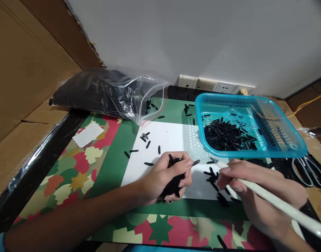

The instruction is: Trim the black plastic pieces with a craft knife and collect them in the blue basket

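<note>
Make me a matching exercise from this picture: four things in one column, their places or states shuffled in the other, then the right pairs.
Column one
1. Left hand
2. Right hand
3. Clear zip bag
4. Scissors

Column two
A. Grips a slim white tool
B. At the right, near the near right corner of the blue basket
C. Closed around a bunch of black pieces
D. Lies at the upper left, beside the brown cardboard

Right pairs: 1-C, 2-A, 3-D, 4-B
</note>
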